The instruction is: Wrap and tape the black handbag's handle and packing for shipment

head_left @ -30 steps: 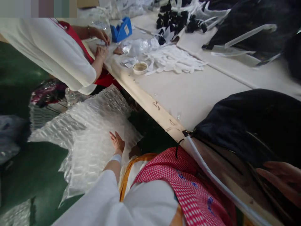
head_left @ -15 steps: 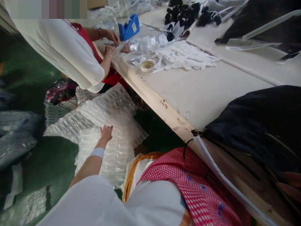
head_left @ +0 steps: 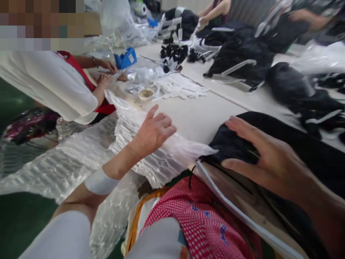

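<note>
My left hand (head_left: 156, 130) is closed on a clear air-cushion sheet (head_left: 132, 133), its fingers curled over the sheet's upper part. The sheet lies partly over the table edge, and more of the ribbed plastic hangs down to the left. My right hand (head_left: 269, 158) is open, thumb and fingers spread, above a black bag (head_left: 250, 122) on the near right of the table. A long white-wrapped strap (head_left: 231, 203) runs from the bag down past my red checked apron (head_left: 185, 212).
At the left a co-worker in a white sleeve (head_left: 54, 82) handles small items beside a blue tape dispenser (head_left: 125, 58). White strips (head_left: 180, 86) and a tape roll (head_left: 146, 94) lie on the table (head_left: 199, 111). Black bags (head_left: 237, 54) and other people's arms are farther back.
My left hand has risen from beside the table, bringing the air-cushion sheet up over the edge. My right hand has come into clear view above the black bag. The view has tilted up.
</note>
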{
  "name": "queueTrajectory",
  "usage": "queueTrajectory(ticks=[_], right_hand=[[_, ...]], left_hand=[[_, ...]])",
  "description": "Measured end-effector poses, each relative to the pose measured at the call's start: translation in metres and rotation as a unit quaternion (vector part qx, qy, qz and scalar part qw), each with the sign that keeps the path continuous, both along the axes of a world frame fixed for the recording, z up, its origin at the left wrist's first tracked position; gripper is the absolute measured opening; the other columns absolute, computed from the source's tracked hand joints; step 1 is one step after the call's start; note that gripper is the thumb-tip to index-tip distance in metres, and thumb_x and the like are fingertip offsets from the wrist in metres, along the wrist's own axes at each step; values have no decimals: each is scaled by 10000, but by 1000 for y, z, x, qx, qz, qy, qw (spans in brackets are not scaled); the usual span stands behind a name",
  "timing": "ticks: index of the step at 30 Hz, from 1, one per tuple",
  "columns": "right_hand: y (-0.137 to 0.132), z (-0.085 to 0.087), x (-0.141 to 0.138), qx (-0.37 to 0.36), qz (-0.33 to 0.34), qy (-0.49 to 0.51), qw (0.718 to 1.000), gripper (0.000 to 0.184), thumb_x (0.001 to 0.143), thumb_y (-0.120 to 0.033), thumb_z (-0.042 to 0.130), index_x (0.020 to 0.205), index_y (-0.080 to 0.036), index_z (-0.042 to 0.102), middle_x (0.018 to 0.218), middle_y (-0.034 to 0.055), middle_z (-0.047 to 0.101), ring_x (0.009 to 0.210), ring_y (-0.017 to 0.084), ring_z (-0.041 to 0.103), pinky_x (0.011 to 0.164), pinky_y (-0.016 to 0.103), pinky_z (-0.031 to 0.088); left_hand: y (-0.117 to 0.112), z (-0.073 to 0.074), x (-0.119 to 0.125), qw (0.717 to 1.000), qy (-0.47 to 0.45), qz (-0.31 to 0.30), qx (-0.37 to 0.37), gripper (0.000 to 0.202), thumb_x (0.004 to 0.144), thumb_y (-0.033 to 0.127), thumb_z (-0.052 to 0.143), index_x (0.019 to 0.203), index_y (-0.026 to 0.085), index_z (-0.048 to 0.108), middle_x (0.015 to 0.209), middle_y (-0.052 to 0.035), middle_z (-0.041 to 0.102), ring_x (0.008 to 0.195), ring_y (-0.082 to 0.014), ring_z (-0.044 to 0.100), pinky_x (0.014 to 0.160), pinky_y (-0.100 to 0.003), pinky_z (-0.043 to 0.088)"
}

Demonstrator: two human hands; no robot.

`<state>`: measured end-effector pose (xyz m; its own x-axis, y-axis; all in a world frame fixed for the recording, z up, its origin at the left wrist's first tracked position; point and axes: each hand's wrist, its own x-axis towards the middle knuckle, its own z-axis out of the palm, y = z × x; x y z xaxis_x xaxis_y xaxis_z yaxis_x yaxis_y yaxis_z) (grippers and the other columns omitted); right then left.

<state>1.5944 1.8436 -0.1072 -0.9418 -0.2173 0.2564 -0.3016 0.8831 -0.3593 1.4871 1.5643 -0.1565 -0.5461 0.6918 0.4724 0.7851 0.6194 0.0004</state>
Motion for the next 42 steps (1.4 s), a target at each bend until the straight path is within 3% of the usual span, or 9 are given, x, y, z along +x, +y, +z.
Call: queueTrajectory(ticks=[4,7,14,18,21,27,32,37,42], right_hand=[[-2,25,-29,-42,-99,-31,994,768,746,-458,744,1404,-143,502,1053,123,731,966,338,703,823,439,571],[52,28,-32,-115,-186,-44,975,323,791,-352,663,1054,-165,660,737,32,697,713,233,695,694,337,553],[188,-2,53,-385,-307,-88,866,467,615,-428,833,960,-161,666,678,-4,658,591,170,631,574,295,520],[195,-19,74,-419,-322,-71,846,558,612,-436,819,1068,-151,672,680,-6,655,597,172,623,551,287,498],[192,-18,77,-380,-336,-52,860,557,618,-437,767,1089,-151,687,788,29,694,636,187,624,538,289,478],[167,12,75,-271,-353,-7,895,477,699,-441,658,1092,-177,714,782,24,690,663,194,605,651,316,486],[120,16,68,-455,-226,-53,859,477,686,-483,751,1072,-208,700,838,16,684,682,167,602,660,287,500],[125,13,75,-623,-176,-179,741,698,648,-817,663,993,-210,679,818,39,691,728,205,654,696,352,555],[144,8,83,-485,-358,-89,793,471,549,-510,850,838,-174,690,683,10,665,607,162,593,572,268,477]], left_hand=[[114,84,-2,986,90,-137,-20,374,1027,217,310,1093,255,677,1137,2,653,1254,-188,522,1247,-539,65],[144,96,-17,982,138,-125,34,393,991,286,470,1379,251,524,1497,-63,461,1506,-285,236,1215,-630,-11],[84,-1,-72,884,-282,184,326,906,742,667,668,1421,121,419,1420,-245,504,1357,-421,452,1084,-608,388],[76,-49,-44,678,-633,148,343,859,610,827,611,1124,142,549,974,-148,697,924,-323,697,754,-436,563],[94,-52,-15,622,-690,52,367,708,547,723,747,981,190,576,808,-48,690,749,-234,685,665,-335,523],[151,4,6,685,-601,-37,410,693,591,459,782,1178,184,535,689,47,605,544,-124,515,552,-256,405],[225,39,39,754,-521,-188,354,652,725,316,622,1341,123,532,678,60,508,581,-110,462,585,-259,384],[274,35,74,832,-437,-248,233,614,754,161,539,1366,140,560,619,69,482,563,-120,466,599,-270,392],[298,11,118,839,-363,-388,118,479,749,63,494,1205,131,626,676,3,581,631,-166,532,665,-309,454]])
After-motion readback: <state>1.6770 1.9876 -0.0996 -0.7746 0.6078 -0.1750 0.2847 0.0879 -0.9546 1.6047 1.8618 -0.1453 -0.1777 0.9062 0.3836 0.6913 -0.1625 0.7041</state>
